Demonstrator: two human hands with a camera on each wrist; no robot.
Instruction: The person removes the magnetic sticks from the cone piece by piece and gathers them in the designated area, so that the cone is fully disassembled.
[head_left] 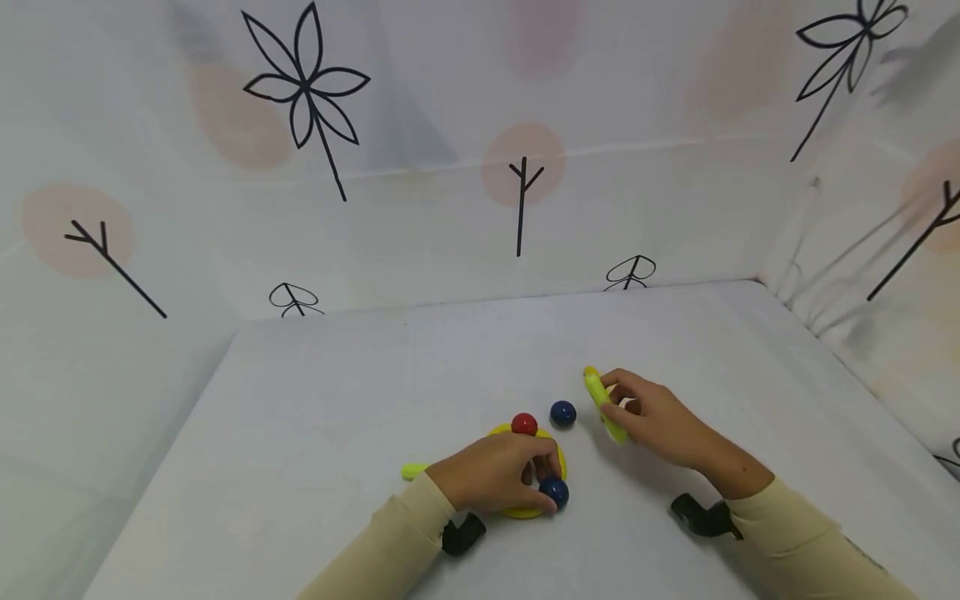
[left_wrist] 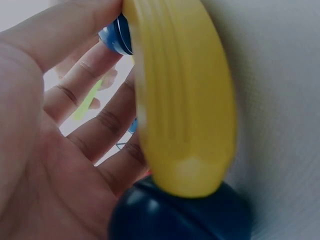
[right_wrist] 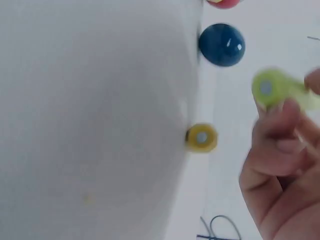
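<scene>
My left hand reaches over a yellow ring of curved pieces lying on the table, its thumb and fingers holding a glossy blue ball at the ring's near right. A red ball sits on the far side. In the left wrist view, a ribbed yellow curved piece runs between that blue ball and a dark blue ball. My right hand pinches a yellow-green stick above the table; the right wrist view shows a pale disc on its end.
Another blue ball lies between the ring and my right hand. A yellow stick lies on the table beyond the held one, mostly hidden in the head view. A yellow-green stick pokes out left of my left hand. Patterned cloth walls surround the table.
</scene>
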